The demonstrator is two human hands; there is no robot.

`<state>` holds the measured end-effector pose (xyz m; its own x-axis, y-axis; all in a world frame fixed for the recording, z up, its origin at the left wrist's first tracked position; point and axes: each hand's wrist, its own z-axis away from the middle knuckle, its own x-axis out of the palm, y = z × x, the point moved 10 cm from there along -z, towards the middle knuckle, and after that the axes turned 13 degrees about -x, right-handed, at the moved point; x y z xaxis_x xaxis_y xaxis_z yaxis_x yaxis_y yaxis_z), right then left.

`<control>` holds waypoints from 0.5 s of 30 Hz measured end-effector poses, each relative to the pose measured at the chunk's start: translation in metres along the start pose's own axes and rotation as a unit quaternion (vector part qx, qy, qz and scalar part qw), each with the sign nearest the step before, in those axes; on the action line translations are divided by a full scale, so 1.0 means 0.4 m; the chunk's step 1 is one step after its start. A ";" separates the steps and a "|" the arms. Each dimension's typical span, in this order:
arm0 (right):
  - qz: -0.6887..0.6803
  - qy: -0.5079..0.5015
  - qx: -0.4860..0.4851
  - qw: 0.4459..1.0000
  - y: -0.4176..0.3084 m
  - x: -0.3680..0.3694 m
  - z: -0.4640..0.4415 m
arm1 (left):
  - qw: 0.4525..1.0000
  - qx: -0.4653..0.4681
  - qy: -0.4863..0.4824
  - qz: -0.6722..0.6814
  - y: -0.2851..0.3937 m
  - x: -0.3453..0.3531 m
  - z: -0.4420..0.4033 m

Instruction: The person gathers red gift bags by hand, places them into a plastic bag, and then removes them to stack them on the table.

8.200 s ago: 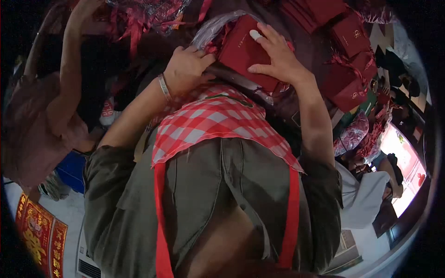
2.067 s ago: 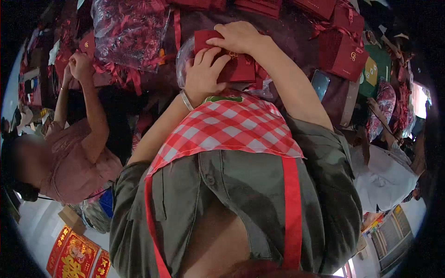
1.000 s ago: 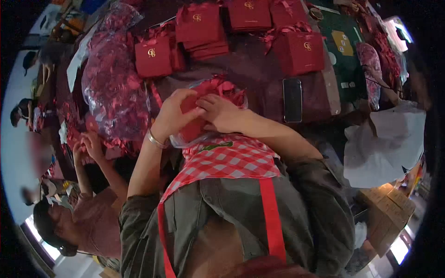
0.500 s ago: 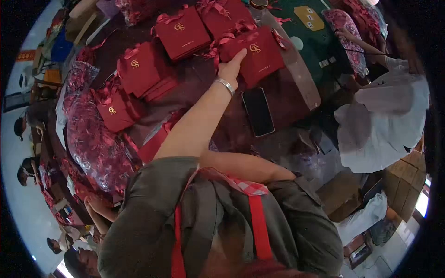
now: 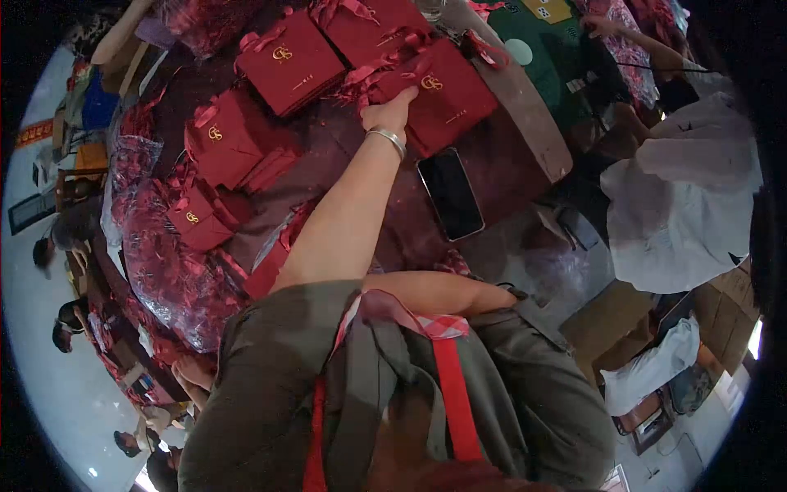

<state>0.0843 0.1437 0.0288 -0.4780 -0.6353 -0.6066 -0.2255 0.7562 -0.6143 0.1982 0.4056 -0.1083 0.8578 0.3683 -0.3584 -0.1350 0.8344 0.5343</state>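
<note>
My left hand [image 5: 388, 115], with a silver bangle at its wrist, is at the left edge of a dark red gift bag [image 5: 455, 102] with a gold logo. Its thumb presses on the bag's front, and the other fingers are mostly hidden beneath the bag and its red ribbons [image 5: 385, 70]. The bag lies flat on the dark red tabletop. Just below it is a black-screened phone [image 5: 452, 194]. My right forearm [image 5: 443, 292] crosses in front of my body and passes behind my left arm, which hides the right hand.
Further stacks of red bags [image 5: 293, 61] lie at upper left, with more bags [image 5: 225, 135] below them. Clear plastic sacks of red ribbon [image 5: 176, 262] line the left side. A co-worker's arm [image 5: 635, 37] reaches in at upper right, near a white cloth [image 5: 680, 213]. A cardboard box [image 5: 611, 324] stands at lower right.
The view has shifted slightly, so the bags and my left hand appear a little further left. My left hand stays on the same bag. The co-worker's arm at upper right has moved.
</note>
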 end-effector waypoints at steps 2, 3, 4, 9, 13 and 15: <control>-0.005 0.000 0.005 1.000 0.017 0.001 0.001 | 0.999 -0.011 -0.036 0.018 0.000 0.010 0.003; -0.002 0.002 0.007 1.000 0.009 0.007 -0.002 | 0.996 -0.020 -0.073 0.038 -0.002 0.023 0.001; -0.003 0.004 0.009 1.000 0.013 0.009 0.002 | 0.996 -0.021 -0.075 0.038 -0.006 0.028 -0.022; -0.004 0.010 0.019 1.000 0.025 0.016 -0.001 | 0.981 0.002 -0.152 0.118 0.031 0.031 0.067; -0.013 0.023 0.021 0.999 0.020 0.037 0.004 | 0.981 0.036 -0.138 0.130 0.010 0.032 0.054; -0.022 0.029 0.019 0.999 0.017 0.052 0.004 | 0.971 0.017 -0.169 0.168 -0.005 0.032 0.053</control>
<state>0.0744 0.1354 0.0112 -0.5173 -0.6563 -0.5493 -0.2155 0.7210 -0.6585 0.2197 0.4000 -0.0978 0.8832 0.4562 0.1086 -0.4228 0.6743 0.6054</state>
